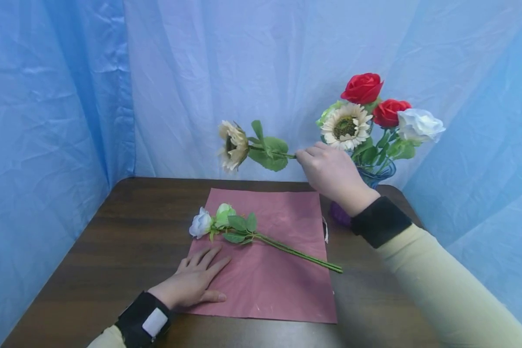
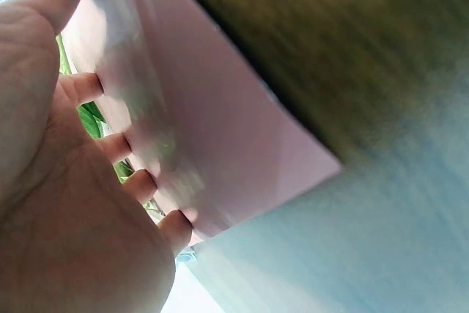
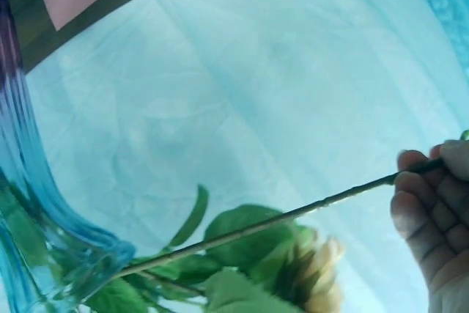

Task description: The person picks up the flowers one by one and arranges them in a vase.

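My right hand [image 1: 330,171] pinches the green stem [image 3: 293,214] of a cream sunflower [image 1: 234,146], whose head points left above the table. In the right wrist view, the stem's lower part overlaps the mouth of a blue glass vase [image 3: 66,254]. My left hand [image 1: 191,280] rests with spread fingers on the left part of a pink sheet [image 1: 282,295]. Just beyond those fingers, a white rose [image 1: 201,223] and a pale green flower [image 1: 224,215] lie across the sheet, stems pointing right.
Behind my right hand, the vase holds two red roses [image 1: 362,88], another cream sunflower [image 1: 346,126], a white rose [image 1: 419,125] and a pale green bloom. Its purple lower part [image 1: 340,214] shows below my wrist. Blue curtains [image 1: 243,63] enclose the dark wooden table [image 1: 100,251].
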Available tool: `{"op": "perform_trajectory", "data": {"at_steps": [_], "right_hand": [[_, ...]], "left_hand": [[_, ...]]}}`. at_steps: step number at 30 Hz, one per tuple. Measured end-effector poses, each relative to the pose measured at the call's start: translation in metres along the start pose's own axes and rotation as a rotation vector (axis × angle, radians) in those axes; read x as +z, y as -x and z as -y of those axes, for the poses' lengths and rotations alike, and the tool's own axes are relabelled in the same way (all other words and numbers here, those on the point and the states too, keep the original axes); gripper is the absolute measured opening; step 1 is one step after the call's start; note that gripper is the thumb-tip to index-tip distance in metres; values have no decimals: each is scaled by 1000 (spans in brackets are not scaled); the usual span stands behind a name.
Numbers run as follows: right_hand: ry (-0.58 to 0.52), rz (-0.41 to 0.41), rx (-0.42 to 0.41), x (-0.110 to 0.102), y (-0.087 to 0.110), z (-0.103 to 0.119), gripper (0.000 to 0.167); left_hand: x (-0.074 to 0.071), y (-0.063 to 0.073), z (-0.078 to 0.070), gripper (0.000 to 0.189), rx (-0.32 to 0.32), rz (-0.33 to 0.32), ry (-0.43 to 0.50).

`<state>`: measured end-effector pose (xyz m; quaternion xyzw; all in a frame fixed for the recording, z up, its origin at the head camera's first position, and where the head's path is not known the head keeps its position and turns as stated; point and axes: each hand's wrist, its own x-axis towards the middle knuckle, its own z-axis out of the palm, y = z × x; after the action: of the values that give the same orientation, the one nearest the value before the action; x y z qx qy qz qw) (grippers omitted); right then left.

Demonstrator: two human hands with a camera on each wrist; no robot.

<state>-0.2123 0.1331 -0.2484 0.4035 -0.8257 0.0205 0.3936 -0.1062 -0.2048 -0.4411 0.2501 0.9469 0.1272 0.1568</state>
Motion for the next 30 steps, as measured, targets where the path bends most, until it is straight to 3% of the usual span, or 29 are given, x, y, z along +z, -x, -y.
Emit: {"op": "perform_trajectory", "data": {"at_steps": [19,26,30], "right_hand": [[-13,0,107,-11,20,-27,20],[-46,-29,153,-26,20,-35,9],[-63,-53,175,-30,23,-42,13]], "left_hand": [[1,-1,2,89,4,17,-5],[5,-5,4,90,-4,13,-4],[5,-5,5,90,-9,11,-6]]}}
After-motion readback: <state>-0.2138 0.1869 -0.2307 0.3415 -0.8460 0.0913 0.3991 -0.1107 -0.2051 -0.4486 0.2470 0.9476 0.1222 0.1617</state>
